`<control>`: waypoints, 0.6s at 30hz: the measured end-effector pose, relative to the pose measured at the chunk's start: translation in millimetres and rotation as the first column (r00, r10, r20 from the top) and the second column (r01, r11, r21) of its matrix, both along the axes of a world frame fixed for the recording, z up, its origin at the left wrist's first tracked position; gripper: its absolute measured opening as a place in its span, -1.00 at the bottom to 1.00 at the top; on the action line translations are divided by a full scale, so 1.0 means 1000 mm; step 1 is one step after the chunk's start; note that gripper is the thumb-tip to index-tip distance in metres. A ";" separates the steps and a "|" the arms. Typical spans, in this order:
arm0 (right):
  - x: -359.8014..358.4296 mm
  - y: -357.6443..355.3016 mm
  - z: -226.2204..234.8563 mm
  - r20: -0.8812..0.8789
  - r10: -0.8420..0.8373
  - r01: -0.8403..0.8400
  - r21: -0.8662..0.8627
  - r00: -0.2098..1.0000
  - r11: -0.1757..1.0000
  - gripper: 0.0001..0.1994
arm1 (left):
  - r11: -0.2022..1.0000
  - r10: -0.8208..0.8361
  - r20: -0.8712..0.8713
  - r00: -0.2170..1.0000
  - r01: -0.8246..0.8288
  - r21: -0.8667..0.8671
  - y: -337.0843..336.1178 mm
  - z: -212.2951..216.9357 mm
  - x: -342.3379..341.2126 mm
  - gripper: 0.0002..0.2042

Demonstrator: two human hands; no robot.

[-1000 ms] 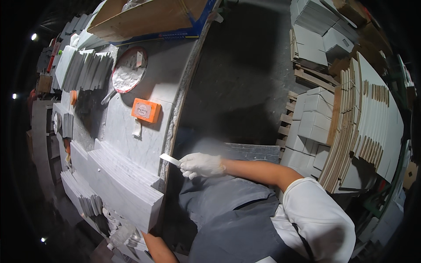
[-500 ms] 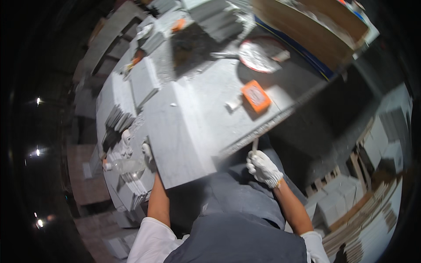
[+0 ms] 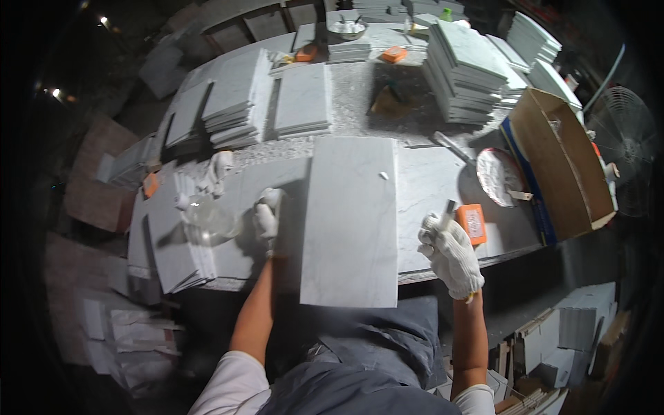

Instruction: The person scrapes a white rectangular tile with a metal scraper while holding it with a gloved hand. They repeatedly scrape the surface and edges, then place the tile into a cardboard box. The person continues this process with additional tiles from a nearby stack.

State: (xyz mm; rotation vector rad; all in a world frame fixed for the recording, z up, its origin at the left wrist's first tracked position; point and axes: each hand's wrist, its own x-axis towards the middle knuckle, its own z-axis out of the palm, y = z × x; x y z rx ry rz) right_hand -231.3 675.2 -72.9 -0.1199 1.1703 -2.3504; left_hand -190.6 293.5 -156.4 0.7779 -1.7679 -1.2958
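Slab [image 3: 349, 228] lies before us, white crumb [image 3: 384, 176] still on it; right hand [image 3: 451, 256] fingers clamp a flat strip [image 3: 449, 207], left hand [image 3: 268, 213] fingers unclear.

Your worktop [image 3: 430, 169] is bright, surroundings dim; lamps [image 3: 104, 21] glare upper left. Shadow lies between your slightly blurred left hand [image 3: 268, 214] and the marble slab [image 3: 349, 228]. Fisheye bows edges; rim black.
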 end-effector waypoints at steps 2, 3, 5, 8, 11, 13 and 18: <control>-0.007 -0.009 0.013 0.006 -0.010 0.009 0.123 1.000 0.992 -0.66 | 1.000 -0.001 -0.005 1.000 0.001 0.016 -0.002 -0.002 -0.001 -0.52; -0.010 -0.014 0.019 -0.028 0.014 -0.013 0.054 0.999 0.998 -0.62 | 1.000 0.021 0.077 0.997 -0.022 0.004 -0.002 -0.003 -0.001 -0.52; -0.015 -0.019 0.031 -0.110 0.006 0.029 0.321 0.994 0.947 -0.47 | 1.000 -0.008 -0.008 1.000 0.008 0.009 -0.002 -0.004 0.000 -0.52; -0.020 -0.032 0.041 -0.167 -0.016 0.088 0.427 0.986 0.900 -0.39 | 1.000 -0.012 -0.011 1.000 0.012 0.008 -0.001 -0.006 0.001 -0.53; -0.020 -0.044 0.048 -0.353 0.038 0.218 0.656 0.935 0.723 -0.52 | 1.000 -0.019 -0.010 1.000 0.019 0.008 -0.001 -0.007 0.002 -0.53; -0.022 -0.052 0.051 -0.572 0.145 0.396 0.708 0.808 0.585 -0.55 | 1.000 -0.020 -0.007 1.000 0.020 0.003 -0.001 -0.007 0.003 -0.53; -0.025 -0.059 0.064 -0.731 0.398 0.567 0.682 0.555 0.462 -0.63 | 1.000 -0.010 0.024 1.000 0.011 -0.028 -0.002 -0.007 0.004 -0.54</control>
